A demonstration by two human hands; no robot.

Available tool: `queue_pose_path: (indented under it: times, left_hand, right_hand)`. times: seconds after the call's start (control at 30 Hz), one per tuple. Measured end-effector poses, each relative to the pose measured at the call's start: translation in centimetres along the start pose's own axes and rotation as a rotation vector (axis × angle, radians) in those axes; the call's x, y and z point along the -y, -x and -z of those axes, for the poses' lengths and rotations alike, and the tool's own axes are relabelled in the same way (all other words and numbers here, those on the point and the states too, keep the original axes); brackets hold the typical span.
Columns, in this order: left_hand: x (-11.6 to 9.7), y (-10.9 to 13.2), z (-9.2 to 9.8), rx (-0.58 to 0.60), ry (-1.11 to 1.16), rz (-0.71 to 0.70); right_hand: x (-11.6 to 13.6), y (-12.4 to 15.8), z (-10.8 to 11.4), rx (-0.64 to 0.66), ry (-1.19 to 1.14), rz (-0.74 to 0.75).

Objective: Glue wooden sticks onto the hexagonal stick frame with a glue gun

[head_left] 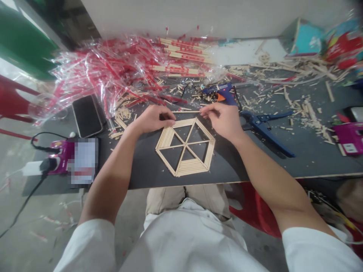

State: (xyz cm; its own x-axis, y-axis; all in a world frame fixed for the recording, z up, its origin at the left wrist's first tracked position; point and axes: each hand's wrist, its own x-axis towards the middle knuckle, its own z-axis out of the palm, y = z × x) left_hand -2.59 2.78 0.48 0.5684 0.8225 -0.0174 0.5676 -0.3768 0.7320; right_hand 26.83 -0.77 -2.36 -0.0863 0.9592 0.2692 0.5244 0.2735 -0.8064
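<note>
A flat hexagon of thin wooden sticks [185, 146] lies on the dark tabletop [147, 170] in front of me, with spokes crossing its middle and stick rows filling some sections. My left hand [154, 119] rests curled at the hexagon's upper left edge. My right hand [224, 120] is at its upper right. Between them both hands pinch the ends of one thin wooden stick [185, 112], held level just above the hexagon's top edge.
A blue glue gun [219, 93] lies behind my right hand, blue cutters [265, 126] to its right. Red-and-clear chopstick wrappers [113, 71] pile at the back left beside a black phone [87, 115]. Stick offcuts [306, 109] litter the right. A purple power strip [61, 155] sits at left.
</note>
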Motion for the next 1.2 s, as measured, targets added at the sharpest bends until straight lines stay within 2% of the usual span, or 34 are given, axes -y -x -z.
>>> queue_pose_path:
  times: [0.23,0.33,0.5,0.6,0.8,0.9,1.07,1.2]
  left_hand:
    - [0.3,-0.1,-0.1,-0.012,-0.002,-0.015]
    - [0.5,-0.1,-0.2,-0.014,0.006,-0.025]
    - [0.5,-0.1,-0.2,-0.019,0.007,-0.026]
    - [0.2,0.0,-0.2,-0.02,0.001,-0.016]
    - [0.0,0.0,-0.1,0.008,-0.004,-0.019]
    - [0.1,0.0,-0.2,0.01,-0.006,-0.023]
    - [0.3,-0.2,-0.4,-0.007,0.002,-0.019]
    - [0.5,-0.2,-0.4,0.002,0.002,-0.052]
  right_hand:
    - [1.2,0.1,0.4,-0.046,-0.018,-0.005]
    - [0.8,-0.1,0.4,-0.078,-0.001,-0.001]
    - [-0.7,-0.5,0.5,-0.167,0.191,-0.013]
    - [-0.7,-0.4,0.4,-0.153,0.196,0.014]
    - [0.7,0.4,-0.4,0.01,0.261,0.262]
    - [1.3,0.7,-1.2,0.051,0.311,0.413]
    - [2.3,1.2,-2.7,0.031,0.515,0.674]
    - [3.1,1.5,-3.2,-0.019,0.622,0.749]
